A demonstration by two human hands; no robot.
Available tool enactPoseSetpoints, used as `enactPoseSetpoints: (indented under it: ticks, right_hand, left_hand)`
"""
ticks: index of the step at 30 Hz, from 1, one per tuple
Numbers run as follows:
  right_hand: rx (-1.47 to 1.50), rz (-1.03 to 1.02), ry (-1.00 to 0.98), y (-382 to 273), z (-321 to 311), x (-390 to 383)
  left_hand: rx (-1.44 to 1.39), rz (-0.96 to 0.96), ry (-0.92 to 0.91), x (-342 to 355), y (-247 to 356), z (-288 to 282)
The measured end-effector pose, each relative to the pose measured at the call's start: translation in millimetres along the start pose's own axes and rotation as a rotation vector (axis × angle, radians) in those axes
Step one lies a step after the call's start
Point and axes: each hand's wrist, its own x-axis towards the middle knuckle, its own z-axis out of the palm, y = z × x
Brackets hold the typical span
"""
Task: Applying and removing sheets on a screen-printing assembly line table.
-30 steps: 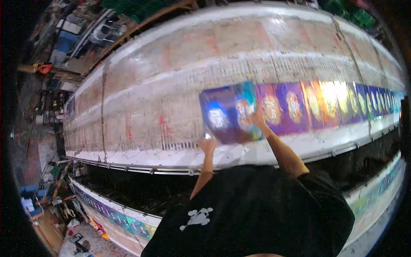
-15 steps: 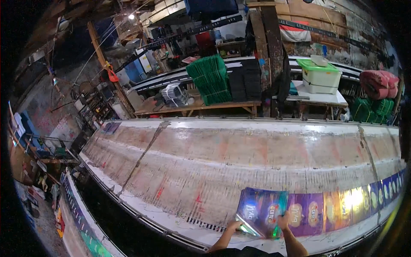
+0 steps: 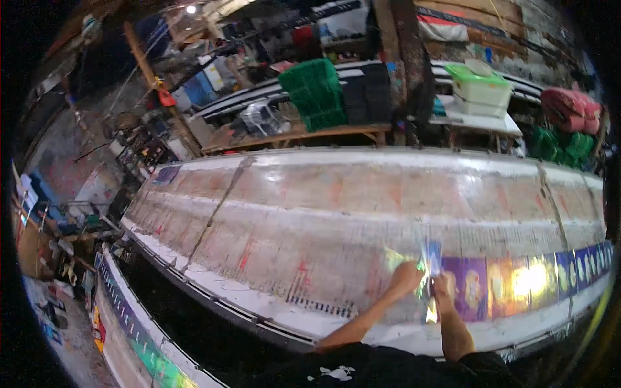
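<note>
A shiny holographic printed sheet stands partly lifted off the long table, bent and blurred by motion. My left hand is closed on its left side, raised above the table. Close beside it, my right hand is closed on the sheet at the left end of the row. To the right of that hand, a row of purple, gold and blue printed sheets lies flat along the table's near side. Glare hides part of the gold ones.
The long, stained printing table has a raised near edge. Behind it, a wooden bench carries green bundles and black stacks. A lidded plastic box stands farther right. Another table with printed sheets is at lower left.
My left hand has moved right and up, toward my right hand. The sheet that lay nearly flat is now peeled up and bent between them. The view has tilted slightly.
</note>
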Motion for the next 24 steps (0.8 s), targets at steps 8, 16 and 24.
enactPoseSetpoints:
  ticks: [8, 16, 24]
  right_hand:
    - [0.552, 0.086, -0.134, 30, -113, 65]
    - [-0.524, -0.225, 0.422, 47, -273, 47]
    - [-0.721, 0.061, 0.234, 1, -291, 2]
  left_hand:
    - [-0.369, 0.358, 0.199, 20, 104, -17]
    - [-0.079, -0.349, -0.014, -52, -33, 254]
    - [0.788, -0.644, 0.271, -71, 7, 315]
